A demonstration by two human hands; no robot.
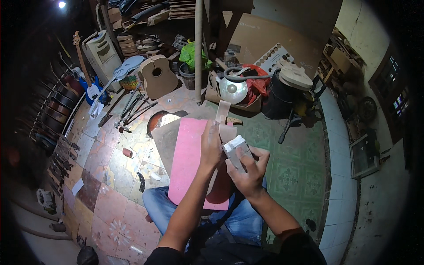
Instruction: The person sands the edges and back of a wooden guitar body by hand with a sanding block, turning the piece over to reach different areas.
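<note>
Pinching grey block (pixel 233 157) between right hand (pixel 251 171) thumb and fingers, roughly 12 o'clock ahead. Left hand (pixel 210 148) at block's 10; can't tell finger closure. Pale piece (pixel 228 132) at block's 12. Risk: weak left grip, piece shifts, block skids.

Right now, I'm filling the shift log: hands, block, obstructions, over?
Right hand gripping grey-white block. Left hand beside pale wooden piece, grip unclear. Pink board below left hand; brown roll on floor leftward, well apart.
</note>
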